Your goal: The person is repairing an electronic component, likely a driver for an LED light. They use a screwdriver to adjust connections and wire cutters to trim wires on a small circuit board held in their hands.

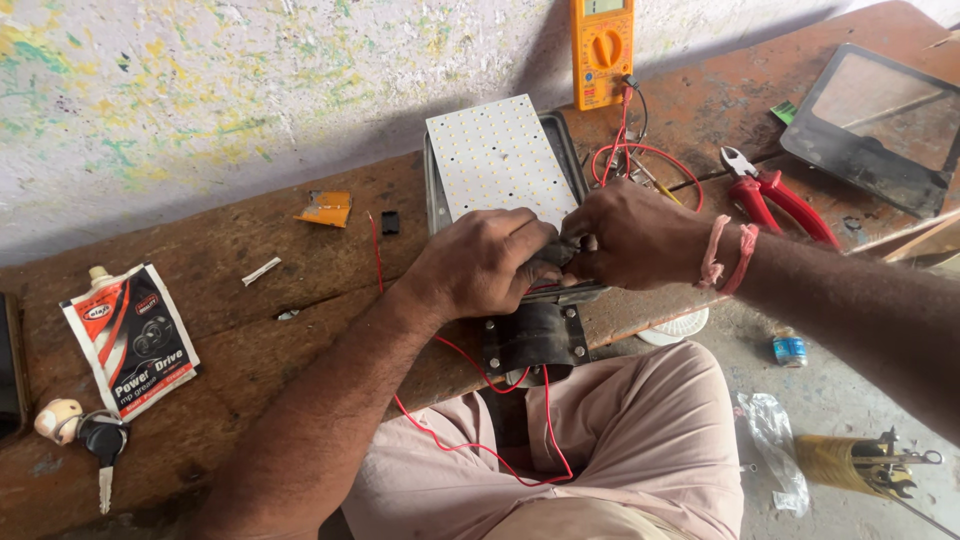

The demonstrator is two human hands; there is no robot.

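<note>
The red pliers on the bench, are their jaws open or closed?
Open. The red pliers lie flat on the wooden bench, untouched, with a clear gap showing between the metal tips.

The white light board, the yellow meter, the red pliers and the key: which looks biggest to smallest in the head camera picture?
1. White light board, clearly the largest.
2. Yellow meter, though its top is cut off by the picture's edge.
3. Red pliers, close to the meter, so that order is unsure.
4. Key, smallest.
</note>
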